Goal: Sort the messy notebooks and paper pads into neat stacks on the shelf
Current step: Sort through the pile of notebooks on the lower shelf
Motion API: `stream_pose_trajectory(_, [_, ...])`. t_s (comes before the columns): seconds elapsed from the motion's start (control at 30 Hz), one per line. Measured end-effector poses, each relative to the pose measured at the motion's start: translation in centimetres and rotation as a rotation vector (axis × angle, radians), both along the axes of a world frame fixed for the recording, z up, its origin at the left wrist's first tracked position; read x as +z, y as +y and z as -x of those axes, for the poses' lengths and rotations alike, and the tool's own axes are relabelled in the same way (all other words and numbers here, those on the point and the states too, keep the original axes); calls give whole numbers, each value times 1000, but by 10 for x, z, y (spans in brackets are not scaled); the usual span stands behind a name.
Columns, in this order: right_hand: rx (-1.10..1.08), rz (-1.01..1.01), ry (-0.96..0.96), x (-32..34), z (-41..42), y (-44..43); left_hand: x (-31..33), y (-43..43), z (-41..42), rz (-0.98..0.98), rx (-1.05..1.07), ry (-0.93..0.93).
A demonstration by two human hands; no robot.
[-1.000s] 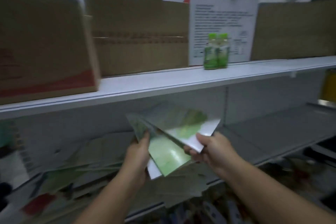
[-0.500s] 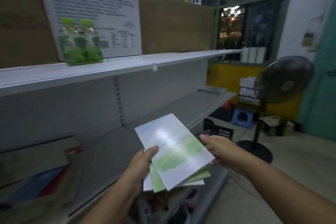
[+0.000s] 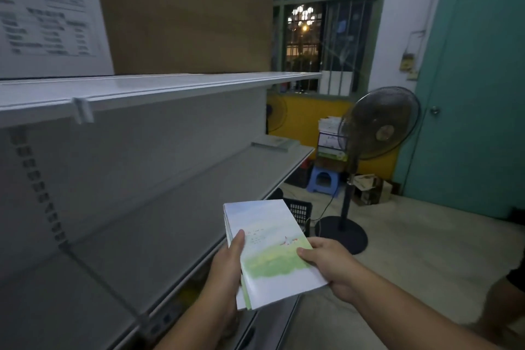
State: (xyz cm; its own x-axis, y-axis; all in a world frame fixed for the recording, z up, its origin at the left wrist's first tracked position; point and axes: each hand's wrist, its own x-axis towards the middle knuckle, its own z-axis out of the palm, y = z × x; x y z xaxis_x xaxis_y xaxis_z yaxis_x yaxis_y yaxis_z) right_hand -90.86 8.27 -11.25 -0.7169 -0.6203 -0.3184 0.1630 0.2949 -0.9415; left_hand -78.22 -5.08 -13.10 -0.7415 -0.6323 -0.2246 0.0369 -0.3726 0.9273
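Since half a second ago the fanned notebooks have been squared into one block, and the view has swung further right along the shelving, so the green bottles are out of sight.

The left hand (image 3: pixel 227 267) lays its thumb on the cover, and its fingers (image 3: pixel 237 241) wrap the near left edge. The right hand (image 3: pixel 332 264) pinches the right edge, thumb on top and the rest curled beneath. Between them sits the stack of thin glossy notebooks with green-and-white landscape covers (image 3: pixel 272 253), held in the air just off the front lip of the grey metal lower shelf (image 3: pixel 159 236) and not resting on it.

The risk, as I judge it, is slippage. The covers look slick and the block hangs partly over the floor, so a loosened pinch could let the lower books slide out and fan again, or drop. Set down carelessly, it would also land skewed against the small flat pile of matching notebooks (image 3: pixel 274 143) at the shelf's far end.

Counted: two hands, one held stack of several books (the edges are too blurred for an exact number) and one pile already shelved. There is also one brown cardboard box (image 3: pixel 184 17) on the white upper shelf (image 3: pixel 170 85), and one black pedestal fan (image 3: pixel 377 125).
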Motion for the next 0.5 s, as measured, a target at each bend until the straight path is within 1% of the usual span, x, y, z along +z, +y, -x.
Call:
stream_pose_trajectory(0.1, [47, -25, -4, 9, 38, -24, 2, -28, 51, -114, 2, 30])
stream_pose_trajectory(0.2, [143, -44, -16, 19, 77, -41, 3, -58, 99, -152, -14, 59])
stream_pose_trajectory(0.33, [103, -10, 39, 15, 131, -68, 1, -78, 151, -238, -15, 87])
stream_pose_trajectory(0.4, [113, -23, 59, 12, 150, -82, -6, -90, 172, -285, 25, 82])
stream_pose_trajectory(0.5, [132, -22, 74, 7, 183, -104, -10, -107, 203, -321, 11, 87])
